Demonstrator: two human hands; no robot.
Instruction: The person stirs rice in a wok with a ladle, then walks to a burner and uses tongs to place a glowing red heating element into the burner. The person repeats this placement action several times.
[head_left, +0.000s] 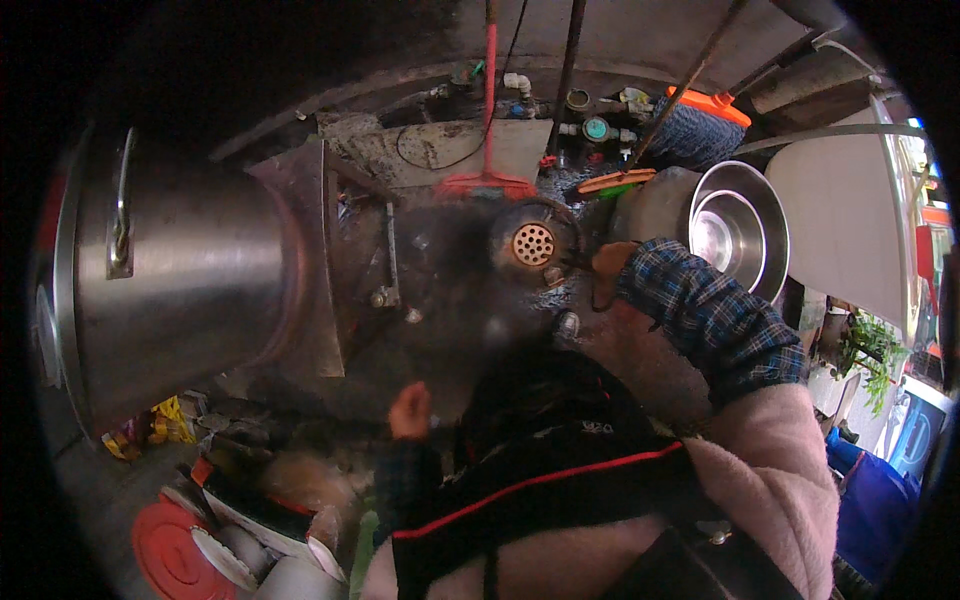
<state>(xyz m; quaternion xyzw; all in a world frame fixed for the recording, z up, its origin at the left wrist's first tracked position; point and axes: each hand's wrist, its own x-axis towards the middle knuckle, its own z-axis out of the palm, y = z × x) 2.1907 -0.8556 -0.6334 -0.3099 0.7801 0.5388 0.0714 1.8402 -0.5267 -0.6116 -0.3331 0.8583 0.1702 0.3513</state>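
My right hand (609, 266), below a blue plaid sleeve, is closed around the dark handles of what look like metal tongs (577, 260). Their far end reaches the edge of a pale honeycomb briquette (533, 244), which has many round holes and sits in the top of a dark round stove (507, 238). Blur and shade hide whether the tongs grip the briquette. My left hand (410, 411) is low at the left of my black apron (547, 487), away from the stove. Its fingers look loosely curled, and nothing plain shows in them.
At left a large steel pot (195, 255) rests on a metal stand (330, 262). Beyond the stove are a red broom (487, 184), pipes, an orange-topped mop (697, 127) and a second broom (616, 180). Steel basins (739, 225) stand at right. A red lid (180, 551) lies lower left.
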